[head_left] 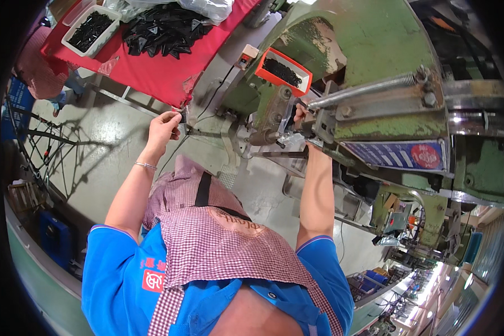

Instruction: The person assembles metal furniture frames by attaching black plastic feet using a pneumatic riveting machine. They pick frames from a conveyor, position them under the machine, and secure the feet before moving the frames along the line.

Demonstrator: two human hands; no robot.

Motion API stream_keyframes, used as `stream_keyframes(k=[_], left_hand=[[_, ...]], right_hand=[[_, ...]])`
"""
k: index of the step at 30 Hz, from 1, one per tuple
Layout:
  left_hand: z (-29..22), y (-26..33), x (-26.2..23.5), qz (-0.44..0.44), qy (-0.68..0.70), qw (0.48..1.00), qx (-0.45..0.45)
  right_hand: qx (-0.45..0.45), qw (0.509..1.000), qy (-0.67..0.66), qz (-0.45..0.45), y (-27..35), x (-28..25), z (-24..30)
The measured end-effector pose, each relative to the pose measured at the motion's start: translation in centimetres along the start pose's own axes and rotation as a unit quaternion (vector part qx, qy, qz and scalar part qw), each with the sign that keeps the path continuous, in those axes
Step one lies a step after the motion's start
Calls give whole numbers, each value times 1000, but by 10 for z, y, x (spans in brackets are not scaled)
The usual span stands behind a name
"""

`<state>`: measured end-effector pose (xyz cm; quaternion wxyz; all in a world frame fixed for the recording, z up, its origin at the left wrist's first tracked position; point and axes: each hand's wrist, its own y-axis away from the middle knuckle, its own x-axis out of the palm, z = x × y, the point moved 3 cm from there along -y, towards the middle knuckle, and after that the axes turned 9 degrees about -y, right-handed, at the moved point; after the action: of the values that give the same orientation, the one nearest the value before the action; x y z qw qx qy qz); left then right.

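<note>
My left hand [163, 127] is raised near the corner of the red-covered table, its thumb and fingers pinched together. A small black piece [182, 116] shows at its fingertips; its exact shape is hard to make out. On the other side, my right hand [300, 115] reaches in at the working end of a green machine [375, 53]. Metal parts cover most of that hand, and the fingers that show are curled. Something dark lies against them, too hidden to name. Just left of it is a metal spindle-like part [263, 138].
An orange-red bin [306, 88] of small black parts sits on the machine. On the red table [145, 78] are a white tub [115, 27] of black pieces and a pile of flat black parts [165, 31]. A coil spring [364, 91] runs along the machine. Another person's sleeve [36, 61] shows far left.
</note>
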<state>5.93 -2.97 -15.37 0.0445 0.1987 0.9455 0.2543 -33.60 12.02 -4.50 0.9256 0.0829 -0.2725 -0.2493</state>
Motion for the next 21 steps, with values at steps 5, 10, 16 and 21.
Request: stream_keyframes(k=[5,10,16,21], left_hand=[[13,-1,-14,-2,-4,1000,-15],[14,1,-28,-30,3,999,-16],[12,-3,-25,-14,-11,1000,-23],[1,4,-5,-2,2,1000,-16]], right_hand=[[-110,967,206,-106,-44,40,23],[-87,964,211,-134,-63,42,28],[-94,972,177,-124,-45,40,28],[-93,990,54,-92,9,27,16]])
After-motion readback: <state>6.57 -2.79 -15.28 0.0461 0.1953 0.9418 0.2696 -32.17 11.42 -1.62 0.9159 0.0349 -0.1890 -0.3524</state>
